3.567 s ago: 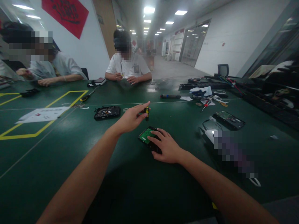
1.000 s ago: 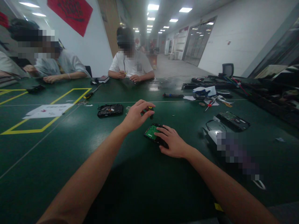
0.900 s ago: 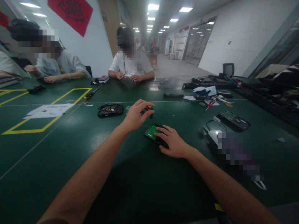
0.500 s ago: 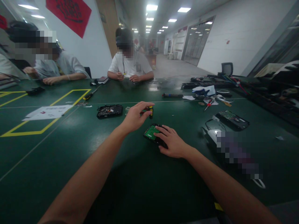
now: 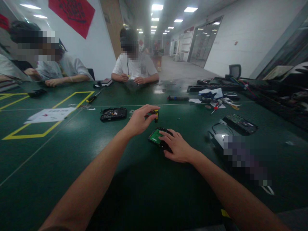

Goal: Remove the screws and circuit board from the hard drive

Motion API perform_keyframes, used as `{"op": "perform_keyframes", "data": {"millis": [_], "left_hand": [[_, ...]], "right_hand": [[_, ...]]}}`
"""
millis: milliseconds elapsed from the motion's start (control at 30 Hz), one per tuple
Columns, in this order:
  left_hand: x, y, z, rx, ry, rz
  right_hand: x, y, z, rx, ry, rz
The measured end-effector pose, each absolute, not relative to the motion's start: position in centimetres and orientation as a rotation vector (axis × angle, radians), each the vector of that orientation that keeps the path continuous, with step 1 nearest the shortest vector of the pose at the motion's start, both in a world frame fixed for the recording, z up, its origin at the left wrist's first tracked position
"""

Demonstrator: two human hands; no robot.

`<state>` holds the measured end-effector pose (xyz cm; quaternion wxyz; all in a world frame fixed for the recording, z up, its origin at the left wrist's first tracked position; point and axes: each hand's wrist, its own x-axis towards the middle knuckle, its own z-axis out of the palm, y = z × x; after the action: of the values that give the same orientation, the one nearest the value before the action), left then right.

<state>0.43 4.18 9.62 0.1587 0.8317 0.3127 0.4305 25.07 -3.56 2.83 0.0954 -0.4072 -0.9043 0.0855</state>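
Observation:
A hard drive [image 5: 156,137] with its green circuit board facing up lies on the green table [image 5: 72,150]. My right hand [image 5: 176,147] rests on the drive's right side, fingers spread over it and pressing it down. Just beyond and to the left, my left hand [image 5: 141,120] has its fingers closed round a small screwdriver [image 5: 156,115] with a yellow and black handle, held upright above the drive's far edge.
An opened black hard drive [image 5: 113,114] lies to the left, and another drive [image 5: 240,124] sits at right beside cables and tools. Papers [image 5: 49,115] lie in a yellow taped rectangle. Other people sit across the table at the far edge.
My left hand, open with a stretched finger 3.6 s ago, has curled round the screwdriver. Over the last second both hands stay almost still.

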Motion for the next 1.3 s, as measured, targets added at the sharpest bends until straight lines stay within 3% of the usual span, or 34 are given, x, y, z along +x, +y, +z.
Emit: {"op": "perform_keyframes", "data": {"millis": [1300], "left_hand": [[0.35, 4.26, 9.71, 2.401, 0.901, 1.227]], "right_hand": [[25.23, -3.73, 2.71, -1.181, -2.653, 0.222]]}}
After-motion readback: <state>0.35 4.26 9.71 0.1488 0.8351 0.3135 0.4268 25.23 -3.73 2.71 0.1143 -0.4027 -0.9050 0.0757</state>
